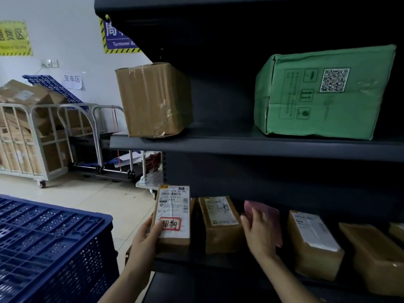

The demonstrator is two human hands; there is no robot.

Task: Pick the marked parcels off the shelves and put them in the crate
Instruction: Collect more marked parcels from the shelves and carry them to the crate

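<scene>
My left hand (145, 235) grips a small brown parcel (173, 206) with a white label and a red-framed mark, at the left end of the lower shelf (196, 262). My right hand (259, 231) holds a thin pink parcel (270, 215) standing on edge further right on that shelf. An unmarked brown parcel (220, 224) stands between the two hands. The blue plastic crate (50, 243) is at the lower left, beside the shelving.
More brown parcels (312, 243) line the lower shelf to the right. The upper shelf (251, 145) carries a taped brown box (153, 99) and a green box (323, 92). Metal cage carts (37, 136) full of cartons and a platform trolley (113, 167) stand by the back wall.
</scene>
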